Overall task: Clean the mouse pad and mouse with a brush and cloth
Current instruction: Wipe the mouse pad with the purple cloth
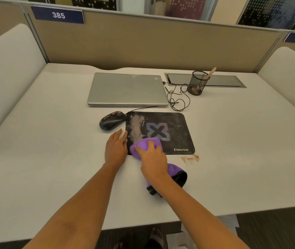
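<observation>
The right hand lay with fingers spread flat on a bunched purple cloth with a dark edge, pressing it onto the near-left corner of the black rectangular mouse pad with the X logo. The rest of the cloth trailed back under the wrist onto the pale grey bench.

The left hand rested flat, fingers straight and close together, just beside the pad's left edge. Its fingertips reached the edge, probably to keep the pad from sliding.

The relation that mattered was the pale dusty smear. It began right at the cloth's far edge and ran straight away from the person along the pad's left side. The next wipe would likely need to go forward along that line, and the right hand was the one placed for it.

The black corded mouse with pale streaks sat on the bench by the pad's far-left corner, ahead of the left hand and apparently not yet cleaned. Brown crumbs lay on the bench just off the pad's near-right corner. A wooden handle, possibly the brush, stood in a black mesh cup well beyond the pad.
</observation>
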`<state>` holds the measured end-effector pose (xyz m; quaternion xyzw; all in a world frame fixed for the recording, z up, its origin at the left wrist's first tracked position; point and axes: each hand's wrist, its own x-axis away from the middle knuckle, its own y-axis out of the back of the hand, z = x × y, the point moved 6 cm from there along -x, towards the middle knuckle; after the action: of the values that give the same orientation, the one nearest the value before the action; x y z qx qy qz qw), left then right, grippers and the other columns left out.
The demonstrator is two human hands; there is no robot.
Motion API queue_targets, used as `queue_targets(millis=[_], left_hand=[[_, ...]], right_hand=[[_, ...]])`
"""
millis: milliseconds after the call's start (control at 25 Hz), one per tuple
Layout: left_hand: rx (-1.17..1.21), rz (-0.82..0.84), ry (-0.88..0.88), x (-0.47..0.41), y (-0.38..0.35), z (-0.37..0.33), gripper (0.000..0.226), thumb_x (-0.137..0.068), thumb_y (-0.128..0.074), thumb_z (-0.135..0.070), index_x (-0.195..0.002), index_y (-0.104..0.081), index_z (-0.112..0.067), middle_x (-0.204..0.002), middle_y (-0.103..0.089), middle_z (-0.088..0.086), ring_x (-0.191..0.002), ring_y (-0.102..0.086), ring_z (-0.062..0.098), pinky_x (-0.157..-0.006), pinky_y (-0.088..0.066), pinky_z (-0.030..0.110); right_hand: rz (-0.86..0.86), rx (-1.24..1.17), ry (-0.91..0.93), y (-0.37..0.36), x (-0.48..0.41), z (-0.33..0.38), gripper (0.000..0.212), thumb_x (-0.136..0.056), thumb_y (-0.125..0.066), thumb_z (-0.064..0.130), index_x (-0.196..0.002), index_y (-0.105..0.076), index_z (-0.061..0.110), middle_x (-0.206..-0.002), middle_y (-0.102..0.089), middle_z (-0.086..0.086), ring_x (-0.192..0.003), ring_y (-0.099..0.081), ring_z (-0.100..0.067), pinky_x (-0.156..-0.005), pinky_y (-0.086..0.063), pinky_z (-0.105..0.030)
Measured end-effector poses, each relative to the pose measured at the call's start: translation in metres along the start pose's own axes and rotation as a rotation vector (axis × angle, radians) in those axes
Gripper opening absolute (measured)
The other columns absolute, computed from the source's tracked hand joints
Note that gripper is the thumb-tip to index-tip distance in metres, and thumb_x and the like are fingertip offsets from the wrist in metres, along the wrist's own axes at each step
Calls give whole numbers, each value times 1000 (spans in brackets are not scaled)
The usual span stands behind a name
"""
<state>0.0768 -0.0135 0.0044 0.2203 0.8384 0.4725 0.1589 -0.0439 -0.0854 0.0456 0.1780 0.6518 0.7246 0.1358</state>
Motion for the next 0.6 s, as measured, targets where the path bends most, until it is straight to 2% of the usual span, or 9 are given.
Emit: queue_targets(millis=[120,320,520,600], left_hand=[[-14,-6,11,1,0,-1,43,-99,-32,-23,-142,-32,-17,-151,-29,6,-140,-21,24,-116,-17,37],[-25,2,5,3,1,-1,44,-99,-31,-24,-143,-31,-19,-152,-27,6,-141,-20,23,-116,-16,36],[-36,-18,-4,4,2,-4,44,-99,-31,-23,-142,-31,-17,-151,-28,7,-140,-21,24,-115,-16,36],[-21,-13,-4,5,3,-4,44,-99,-31,-24,-143,-31,-17,-151,-28,7,-140,-20,24,-116,-16,36]], right_hand=[[1,5,-110,14,-24,-1,57,-92,-55,18,-142,-31,25,-145,-26,-18,-124,-40,-38,-97,-48,-43],[39,10,6,-3,9,10,64,-92,-57,17,-145,-23,26,-148,-24,-18,-126,-39,-38,-98,-47,-43],[12,14,-144,12,-29,-3,59,-92,-55,19,-144,-27,25,-147,-24,-19,-125,-39,-39,-98,-47,-44],[23,37,-76,10,-31,12,56,-93,-53,18,-143,-29,25,-145,-26,-20,-123,-41,-39,-95,-48,-44]])
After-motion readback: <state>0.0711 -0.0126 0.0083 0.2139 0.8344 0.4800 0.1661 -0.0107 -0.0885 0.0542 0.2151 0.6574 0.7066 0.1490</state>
